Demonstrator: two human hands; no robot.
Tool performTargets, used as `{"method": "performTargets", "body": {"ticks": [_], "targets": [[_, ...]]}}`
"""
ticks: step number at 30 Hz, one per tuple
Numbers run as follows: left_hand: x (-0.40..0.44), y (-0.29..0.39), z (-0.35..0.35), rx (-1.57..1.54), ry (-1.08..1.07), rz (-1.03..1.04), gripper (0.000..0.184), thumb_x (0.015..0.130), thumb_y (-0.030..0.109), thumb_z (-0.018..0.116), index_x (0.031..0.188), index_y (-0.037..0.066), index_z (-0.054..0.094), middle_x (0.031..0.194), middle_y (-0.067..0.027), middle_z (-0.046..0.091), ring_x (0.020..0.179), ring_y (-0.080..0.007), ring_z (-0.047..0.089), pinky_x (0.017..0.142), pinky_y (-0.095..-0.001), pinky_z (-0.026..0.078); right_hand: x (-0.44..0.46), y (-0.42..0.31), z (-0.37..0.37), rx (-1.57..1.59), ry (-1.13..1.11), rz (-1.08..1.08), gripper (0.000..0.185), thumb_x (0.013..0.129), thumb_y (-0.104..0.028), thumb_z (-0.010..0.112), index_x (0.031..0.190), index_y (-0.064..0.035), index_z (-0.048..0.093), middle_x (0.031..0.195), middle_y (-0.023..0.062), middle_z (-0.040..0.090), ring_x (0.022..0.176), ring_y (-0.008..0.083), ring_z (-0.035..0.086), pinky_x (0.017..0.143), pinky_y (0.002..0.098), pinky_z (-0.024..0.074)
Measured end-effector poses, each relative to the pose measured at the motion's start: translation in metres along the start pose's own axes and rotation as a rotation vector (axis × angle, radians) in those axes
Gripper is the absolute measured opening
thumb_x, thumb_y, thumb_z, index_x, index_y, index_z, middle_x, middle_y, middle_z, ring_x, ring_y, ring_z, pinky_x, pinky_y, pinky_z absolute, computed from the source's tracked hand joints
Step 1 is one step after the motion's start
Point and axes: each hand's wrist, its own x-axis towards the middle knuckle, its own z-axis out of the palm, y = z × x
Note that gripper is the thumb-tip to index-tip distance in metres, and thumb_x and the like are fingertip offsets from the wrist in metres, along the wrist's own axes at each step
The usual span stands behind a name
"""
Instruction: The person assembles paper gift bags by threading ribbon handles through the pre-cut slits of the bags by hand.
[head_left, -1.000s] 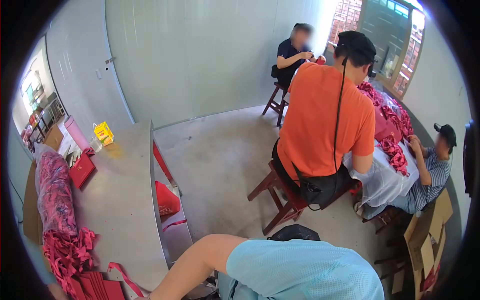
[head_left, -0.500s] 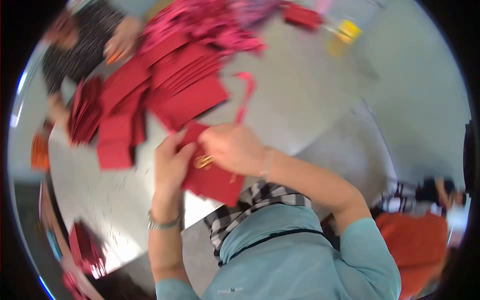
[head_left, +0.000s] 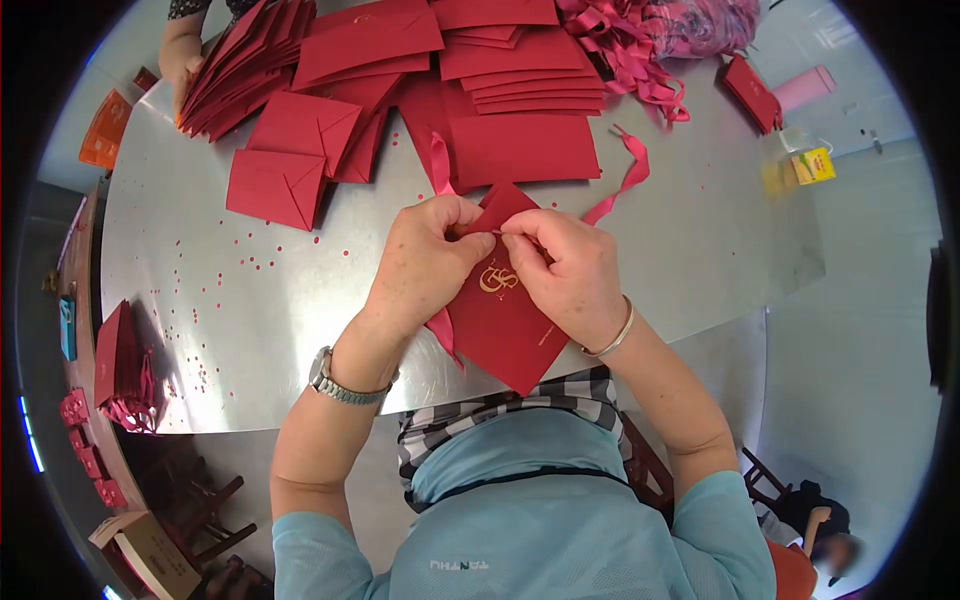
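Observation:
A flat red paper bag [head_left: 510,330] with a gold monogram lies at the table's near edge, one corner toward me. My left hand [head_left: 425,260] is closed at the bag's upper part, its thumb and fingers pinching the ribbon close to the bag. Beside it, my right hand [head_left: 570,270] pinches the same spot with thumb and forefinger; the fingertips of both hands nearly meet. A pink-red ribbon [head_left: 630,175] trails out past my right hand, and other lengths of it show above and below my left hand. The ribbon between the fingertips is mostly hidden.
Stacks of red paper bags [head_left: 525,145] cover the far side, with loose ribbons [head_left: 625,50] behind. Another person's hand [head_left: 180,65] touches bags at the far left. More bags [head_left: 120,355] with ribbons sit at the left edge. A yellow box [head_left: 813,166] stands at the right.
The view has swung and sharpened. My left hand has shifted from the bag's side to its upper part, and both hands' fingertips have come together there.

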Motion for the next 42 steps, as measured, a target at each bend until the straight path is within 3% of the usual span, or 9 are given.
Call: {"method": "performTargets", "body": {"ticks": [8,16,22,27,32,34,36,37,42], "targets": [[-0.008,0.009,0.009,0.303,0.075,0.143,0.017,0.079,0.005,0.067,0.094,-0.003,0.066,0.077,-0.0142,0.067,0.07,-0.0217,0.065,0.065,-0.0321,0.051,0.01,-0.007,-0.001,-0.172,-0.051,0.003,0.007,0.078,-0.005,0.064,0.079,-0.0044,0.058,0.07,0.0104,0.063,0.063,0.0285,0.063,0.054,0.038,0.0496],[-0.009,0.012,0.008,0.285,0.1,0.163,0.019,0.078,0.003,0.064,0.096,-0.003,0.067,0.08,-0.0173,0.069,0.072,-0.0276,0.068,0.067,-0.0348,0.053,0.016,-0.022,-0.004,-0.471,-0.223,-0.19,0.015,0.07,-0.006,0.067,0.078,-0.004,0.055,0.067,0.0121,0.06,0.061,0.0293,0.063,0.054,0.0389,0.0508],[-0.005,0.006,0.002,0.334,0.086,0.197,0.021,0.079,0.004,0.062,0.098,-0.003,0.066,0.082,-0.0189,0.069,0.078,-0.0311,0.068,0.072,-0.0369,0.053,0.021,-0.008,0.001,-0.298,-0.227,-0.059,0.018,0.072,-0.005,0.068,0.083,0.0002,0.056,0.071,0.0148,0.064,0.066,0.0305,0.066,0.059,0.0415,0.0519],[-0.007,0.009,0.002,0.376,0.107,0.222,0.021,0.08,0.005,0.062,0.099,-0.002,0.067,0.083,-0.019,0.069,0.08,-0.0332,0.068,0.074,-0.039,0.052,0.039,-0.006,-0.007,0.133,-0.315,0.358,0.013,0.08,-0.003,0.059,0.093,0.0011,0.058,0.078,0.0202,0.066,0.075,0.0373,0.065,0.068,0.043,0.0528],[-0.006,0.006,0.002,0.431,0.099,0.278,0.018,0.08,0.006,0.059,0.096,0.0,0.067,0.085,-0.0203,0.067,0.082,-0.0381,0.065,0.073,-0.0435,0.052,0.036,-0.009,-0.002,-0.185,-0.356,0.059,0.021,0.079,0.0,0.061,0.1,-0.0023,0.057,0.076,0.017,0.067,0.07,0.0324,0.068,0.062,0.0389,0.0529],[-0.008,0.004,0.005,0.414,0.08,0.305,0.018,0.08,0.006,0.058,0.095,0.001,0.066,0.085,-0.0209,0.067,0.084,-0.0396,0.064,0.073,-0.0453,0.051,0.041,-0.007,-0.002,-0.038,-0.3,0.066,0.013,0.082,-0.006,0.057,0.093,-0.0016,0.054,0.075,0.0209,0.064,0.073,0.0419,0.063,0.065,0.0521,0.0485],[-0.005,0.0,0.007,0.46,0.121,0.395,0.018,0.08,0.006,0.055,0.096,0.004,0.064,0.086,-0.023,0.065,0.085,-0.0432,0.062,0.072,-0.0494,0.05,0.038,-0.001,0.003,-0.013,-0.299,0.056,0.012,0.082,-0.006,0.056,0.094,-0.0033,0.052,0.071,0.0218,0.063,0.069,0.0425,0.063,0.061,0.0531,0.0478],[-0.006,0.001,0.008,0.471,0.091,0.332,0.024,0.079,-0.002,0.054,0.1,0.002,0.067,0.084,-0.0224,0.066,0.08,-0.0308,0.07,0.069,-0.0369,0.053,0.033,-0.002,0.004,-0.137,-0.344,0.041,0.014,0.083,-0.007,0.055,0.097,-0.0052,0.051,0.07,0.0228,0.062,0.066,0.0435,0.062,0.059,0.0542,0.0475],[-0.003,0.008,-0.005,0.281,0.032,0.28,0.025,0.084,0.007,0.058,0.107,0.002,0.068,0.09,-0.0209,0.068,0.081,-0.0313,0.069,0.072,-0.0366,0.053,0.043,-0.006,-0.012,-0.051,-0.361,-0.006,0.019,0.086,-0.012,0.06,0.101,-0.005,0.051,0.077,0.0199,0.065,0.073,0.0405,0.064,0.061,0.0507,0.0494]]}}
